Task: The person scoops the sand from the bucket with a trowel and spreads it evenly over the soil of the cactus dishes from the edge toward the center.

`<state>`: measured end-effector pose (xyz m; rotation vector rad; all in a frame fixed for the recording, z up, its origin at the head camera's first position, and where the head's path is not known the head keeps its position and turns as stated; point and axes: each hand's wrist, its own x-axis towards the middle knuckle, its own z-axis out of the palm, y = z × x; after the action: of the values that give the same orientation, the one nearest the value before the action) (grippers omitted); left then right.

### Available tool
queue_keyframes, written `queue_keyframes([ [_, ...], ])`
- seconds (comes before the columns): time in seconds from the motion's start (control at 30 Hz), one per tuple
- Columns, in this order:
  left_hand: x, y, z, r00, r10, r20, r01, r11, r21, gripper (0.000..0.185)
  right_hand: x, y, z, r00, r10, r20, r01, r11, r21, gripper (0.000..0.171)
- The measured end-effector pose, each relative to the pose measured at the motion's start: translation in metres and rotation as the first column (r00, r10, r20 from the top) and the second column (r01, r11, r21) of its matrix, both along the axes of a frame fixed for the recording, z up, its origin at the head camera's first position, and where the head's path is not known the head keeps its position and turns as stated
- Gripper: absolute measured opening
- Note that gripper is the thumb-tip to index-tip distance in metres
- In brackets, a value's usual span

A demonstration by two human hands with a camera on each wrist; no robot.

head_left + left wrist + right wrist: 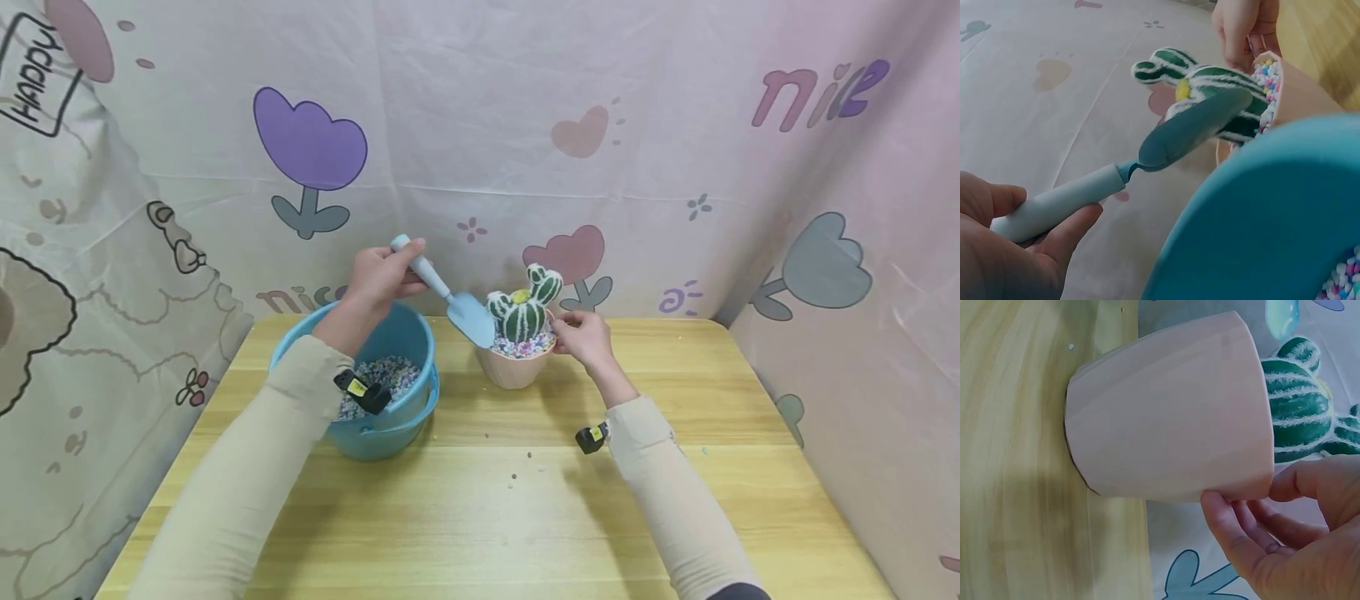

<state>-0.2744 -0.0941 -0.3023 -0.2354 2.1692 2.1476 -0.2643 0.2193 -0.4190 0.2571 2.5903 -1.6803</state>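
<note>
My left hand [381, 279] grips the pale handle of a light blue trowel [471, 320], its blade tilted down against the near-left rim of the pot. In the left wrist view the trowel blade [1194, 128] shows its underside, so any load on it is hidden. A green cactus [523, 320] with white fuzzy ribs and a yellow top stands in a pale pink pot [512, 370], set among multicoloured pebbles [1267, 84]. With thumb and fingers, my right hand [583, 337] pinches the pot's right rim; the right wrist view shows this hand [1291, 531] at the rim too.
A blue bucket [429, 342] partly filled with small coloured pebbles [393, 375] stands left of the pot, under my left forearm. Several stray pebbles [513, 477] lie on the wooden table [480, 533]. A printed cloth [465, 100] hangs behind the table and at both sides.
</note>
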Motion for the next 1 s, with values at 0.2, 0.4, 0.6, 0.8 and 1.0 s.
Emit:
queue_keyframes([
  [0.2,0.001,-0.019,0.003,1.000,0.019,0.006,-0.019,0.993,0.114,0.031,-0.002,0.000,-0.002,0.999,-0.008,-0.037,0.009,1.000,0.016,0.038],
  [0.4,0.006,-0.039,0.007,0.999,0.037,0.015,-0.039,0.988,0.146,0.028,-0.001,-0.001,-0.003,0.998,-0.015,-0.053,0.016,1.000,0.018,0.037],
  [0.6,0.011,-0.065,0.009,1.000,0.009,-0.001,-0.009,0.990,0.140,0.032,-0.001,0.002,-0.005,0.999,-0.008,-0.043,0.009,0.999,0.035,0.038],
  [0.8,0.017,-0.090,0.010,0.999,-0.044,0.005,0.043,0.989,0.144,0.031,-0.002,0.003,-0.007,0.999,-0.008,-0.051,0.009,1.000,0.015,0.038],
  [1.0,0.027,-0.114,0.009,0.998,-0.060,0.021,0.051,0.957,0.287,0.022,-0.001,0.002,-0.008,0.997,0.004,-0.077,-0.002,1.000,0.023,0.038],
])
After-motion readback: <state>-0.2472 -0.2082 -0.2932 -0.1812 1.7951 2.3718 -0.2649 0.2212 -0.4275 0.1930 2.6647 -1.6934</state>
